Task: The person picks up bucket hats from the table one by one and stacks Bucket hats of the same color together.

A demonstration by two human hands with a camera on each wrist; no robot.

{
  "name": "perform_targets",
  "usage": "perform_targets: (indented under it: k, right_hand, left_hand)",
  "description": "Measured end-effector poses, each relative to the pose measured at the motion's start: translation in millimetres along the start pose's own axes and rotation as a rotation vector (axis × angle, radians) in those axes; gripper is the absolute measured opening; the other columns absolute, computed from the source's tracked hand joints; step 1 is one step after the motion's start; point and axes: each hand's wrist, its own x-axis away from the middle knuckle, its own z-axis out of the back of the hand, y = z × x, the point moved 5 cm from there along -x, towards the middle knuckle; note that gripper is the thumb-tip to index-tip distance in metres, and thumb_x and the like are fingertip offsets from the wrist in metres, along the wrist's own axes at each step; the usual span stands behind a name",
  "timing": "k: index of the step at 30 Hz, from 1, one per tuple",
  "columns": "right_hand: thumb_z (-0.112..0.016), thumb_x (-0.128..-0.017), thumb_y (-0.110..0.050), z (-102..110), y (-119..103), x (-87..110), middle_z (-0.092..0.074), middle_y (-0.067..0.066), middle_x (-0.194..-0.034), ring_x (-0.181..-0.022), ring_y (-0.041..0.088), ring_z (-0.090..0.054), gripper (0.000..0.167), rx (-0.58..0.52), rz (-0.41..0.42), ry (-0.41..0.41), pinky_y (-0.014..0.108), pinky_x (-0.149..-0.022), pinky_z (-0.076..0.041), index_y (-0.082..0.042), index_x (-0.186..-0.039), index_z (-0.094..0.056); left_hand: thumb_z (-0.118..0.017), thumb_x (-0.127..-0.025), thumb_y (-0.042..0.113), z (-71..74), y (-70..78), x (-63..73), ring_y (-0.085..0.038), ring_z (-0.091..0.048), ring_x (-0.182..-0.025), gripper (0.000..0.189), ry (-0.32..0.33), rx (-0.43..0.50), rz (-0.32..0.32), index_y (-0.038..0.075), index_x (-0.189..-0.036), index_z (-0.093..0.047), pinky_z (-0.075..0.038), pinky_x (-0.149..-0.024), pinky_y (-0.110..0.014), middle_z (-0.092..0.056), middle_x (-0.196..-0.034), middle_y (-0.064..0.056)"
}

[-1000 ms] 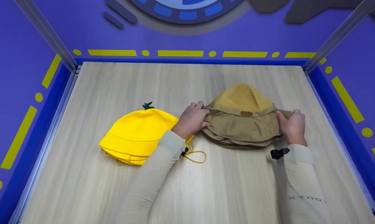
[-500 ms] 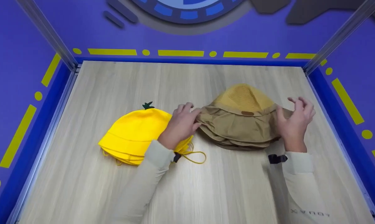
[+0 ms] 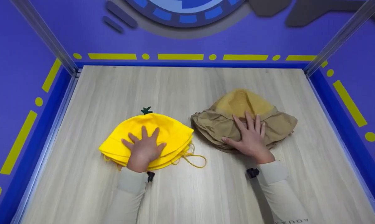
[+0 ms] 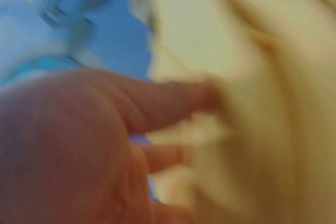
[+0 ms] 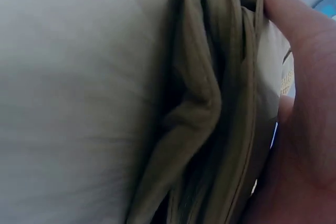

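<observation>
A yellow hat (image 3: 175,130) with a green leaf tuft on top lies flattened at the left of the table, its cord (image 3: 197,161) looping out on the right. My left hand (image 3: 143,151) rests spread over its front. To the right lies a brown brimmed hat (image 3: 212,126) with a tan mesh crown (image 3: 229,102). On its brim and crown my right hand (image 3: 251,138) lies with fingers spread, covering the small label. Layered folds of the brown brim (image 5: 205,93) show beside the thumb in the right wrist view. The left wrist view is blurred.
The hats lie on a wood-grain table (image 3: 187,193). Blue-purple panels (image 3: 187,43) with yellow dashes wall the back and both sides, joined by metal posts (image 3: 47,37) at the corners. A black wrist mount (image 3: 252,173) sits under the right cuff.
Both hands have left the sides of the brown hat. The left has moved left and down onto the yellow hat; the right has moved inward onto the brown hat's front.
</observation>
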Motion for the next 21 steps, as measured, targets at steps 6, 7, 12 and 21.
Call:
perform_targets:
  k: [6, 7, 12, 21]
  right_hand:
    - [-0.066, -0.081, -0.077, -9.6, 6.3, -9.0, 0.0, 0.012, -0.174, -0.155, 0.048, 0.019, 0.102, -0.027, -0.01, 0.009, 0.074, -0.117, 0.011, -0.036, -0.164, -0.023]
    - [-0.066, -0.081, -0.077, -10.1, 6.6, -11.2, 0.0, 0.012, -0.174, -0.156, 0.048, 0.019, 0.102, -0.031, -0.011, 0.007, 0.074, -0.118, 0.012, -0.037, -0.164, -0.022]
    - [-0.064, -0.081, -0.08, -13.3, 8.8, -26.0, 0.003, 0.011, -0.174, -0.155, 0.046, 0.021, 0.104, -0.042, -0.021, -0.002, 0.072, -0.118, 0.014, -0.037, -0.164, -0.02]
    - [-0.06, -0.081, -0.083, -8.4, 10.2, -66.0, 0.008, 0.011, -0.174, -0.154, 0.046, 0.025, 0.107, -0.056, -0.029, -0.017, 0.071, -0.117, 0.02, -0.036, -0.165, -0.014]
  left_hand:
    - [-0.047, -0.103, 0.058, -13.1, -12.1, -24.9, -0.074, 0.0, -0.144, 0.068, 0.071, 0.071, -0.057, 0.032, -0.163, -0.027, 0.004, -0.108, -0.087, -0.009, -0.171, -0.024]
    - [-0.047, -0.103, 0.058, -13.2, -13.0, -28.9, -0.072, 0.002, -0.145, 0.068, 0.076, 0.086, -0.067, 0.033, -0.163, -0.027, 0.006, -0.108, -0.086, -0.008, -0.171, -0.023]
    - [-0.044, -0.103, 0.06, -10.1, -17.5, -52.7, -0.067, 0.01, -0.148, 0.068, 0.081, 0.14, -0.099, 0.037, -0.163, -0.024, 0.013, -0.109, -0.083, -0.002, -0.173, -0.019]
    - [-0.042, -0.102, 0.064, 12.3, -18.1, -106.0, -0.061, 0.01, -0.152, 0.067, 0.122, 0.166, -0.135, 0.038, -0.162, -0.027, 0.017, -0.111, -0.079, -0.004, -0.174, -0.013]
